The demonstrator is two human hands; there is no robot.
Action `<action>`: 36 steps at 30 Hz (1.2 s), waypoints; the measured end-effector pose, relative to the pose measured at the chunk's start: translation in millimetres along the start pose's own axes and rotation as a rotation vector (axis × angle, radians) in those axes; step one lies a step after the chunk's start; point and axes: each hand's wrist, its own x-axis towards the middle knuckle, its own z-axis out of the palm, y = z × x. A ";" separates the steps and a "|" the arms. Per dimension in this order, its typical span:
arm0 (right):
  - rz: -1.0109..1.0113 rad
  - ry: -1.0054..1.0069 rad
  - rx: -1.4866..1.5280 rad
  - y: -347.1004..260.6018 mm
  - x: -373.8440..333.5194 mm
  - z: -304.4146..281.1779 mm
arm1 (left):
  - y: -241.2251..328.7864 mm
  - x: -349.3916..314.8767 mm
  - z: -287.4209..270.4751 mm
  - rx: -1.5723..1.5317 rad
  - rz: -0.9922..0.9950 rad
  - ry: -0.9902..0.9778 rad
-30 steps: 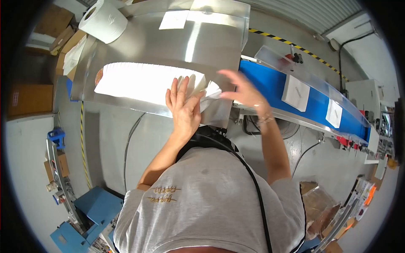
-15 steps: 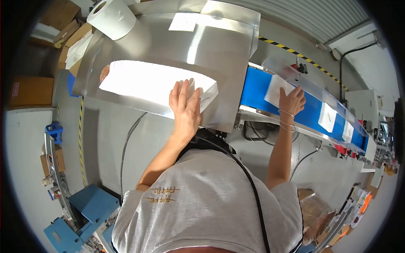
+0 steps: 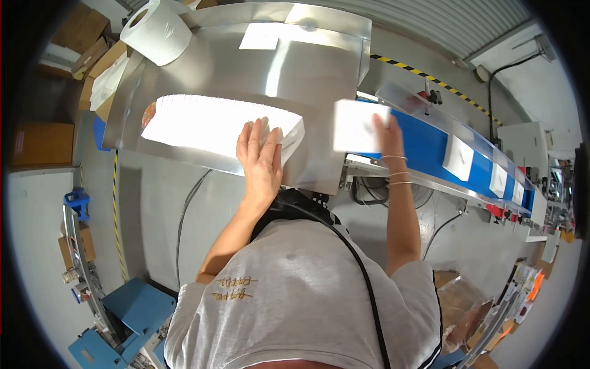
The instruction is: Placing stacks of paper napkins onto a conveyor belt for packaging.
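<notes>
A long leaning row of white square packets lies on the metal table. On its right end my left hand rests, fingers stretched out and slightly apart. My right hand grips the right edge of a single white square packet, held over the gap between the table's right edge and the blue conveyor belt. Both that packet and the fingers are blurred by motion. Farther down the belt lie three more white packets, spaced apart.
A clear plastic guard runs along the belt's far side. At the table's far left stands a big white paper roll. One flat white packet lies near the table's back edge. Cardboard boxes are at far left.
My right hand has come back leftward from the belt and now holds another packet. The packet it was touching has travelled right along the belt with the others. My left hand stays on the row.
</notes>
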 end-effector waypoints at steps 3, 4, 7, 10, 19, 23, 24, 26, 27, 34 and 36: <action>-0.003 0.317 -0.666 6.1 14.7 -44.2 | -2.0 -0.2 1.1 0.005 0.045 0.030; -0.008 0.310 -0.664 2.1 11.9 -40.6 | -3.9 -1.6 1.1 0.020 0.053 0.028; -0.338 0.199 -0.871 -32.1 -1.6 -27.3 | -2.4 -2.1 -0.9 0.045 0.049 0.008; -0.297 -0.505 -0.242 -81.8 -21.0 40.1 | -2.6 -0.9 -4.5 0.026 0.101 -0.081; 0.031 -0.145 -0.192 -26.4 -4.8 34.9 | -16.7 0.1 -7.3 -0.013 -0.021 0.012; 0.063 0.315 -0.589 3.9 13.0 -32.2 | -15.0 1.3 -9.7 -0.010 -0.004 0.005; -0.080 0.415 -0.806 10.1 9.9 -39.7 | -14.5 2.2 -11.1 -0.009 -0.004 0.005; -0.211 0.390 -1.086 -18.9 -3.7 -18.4 | -13.9 2.6 -12.5 0.036 0.021 -0.007; -0.329 0.167 -0.932 -24.2 -0.9 -16.0 | -13.1 4.0 -13.4 0.036 0.026 -0.009; -0.737 -0.737 -0.387 -66.1 -8.1 104.6 | -9.7 10.3 -23.6 -0.045 0.041 -0.088; 0.009 -0.755 0.129 -63.6 -19.6 96.3 | -17.8 9.1 -20.6 0.005 -0.039 -0.048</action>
